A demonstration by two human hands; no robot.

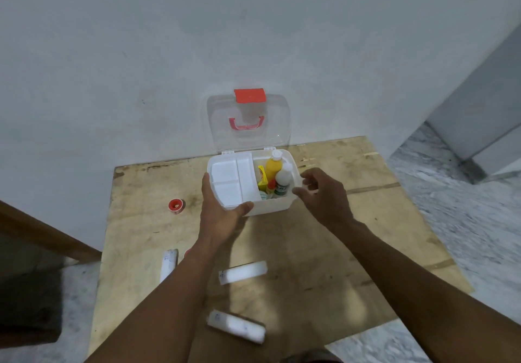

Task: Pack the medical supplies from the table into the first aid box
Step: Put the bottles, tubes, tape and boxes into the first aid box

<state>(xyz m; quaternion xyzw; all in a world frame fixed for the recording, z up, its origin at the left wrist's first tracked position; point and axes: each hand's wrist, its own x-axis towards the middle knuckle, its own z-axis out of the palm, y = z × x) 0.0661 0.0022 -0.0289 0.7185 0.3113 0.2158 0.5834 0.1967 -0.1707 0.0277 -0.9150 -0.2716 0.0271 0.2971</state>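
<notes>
White box point(270, 207): stands open at the back of the plywood bench point(366, 221), close to the wall point(141, 67).
Lid point(225, 126): clear, swung upright against the wall, with a red latch point(249, 95) on its top edge and a red handle point(246, 123) below that.
Tray point(231, 179): white and divided, sits over the box's left half; its near corner juts past the box's front rim.
Box, right half: a yellow bottle point(274, 167) with a white cap at the back, a white bottle point(283, 179) just in front of it, and a yellow carton point(262, 178) to their left by the tray. Smaller things beneath are too hidden to name.
Left hand point(222, 207): grasps the tray's near left corner, fingers along its left side, thumb across its front edge.
Right hand point(321, 193): at the box's right wall, fingers loosely curled, thumb tip by the front right corner; whether it grasps anything cannot be told.
Tape point(176, 205): a red roll on the bench, left of the box and apart from it.
Left roll point(168, 264): white, at the bench's left edge, just beside the left forearm.
Middle roll point(243, 272): white, on the bench between the two forearms.
Near roll point(236, 326): white, blurred, lying slantwise nearest the camera.
Floor point(465, 236): grey marbled, right of the bench.
</notes>
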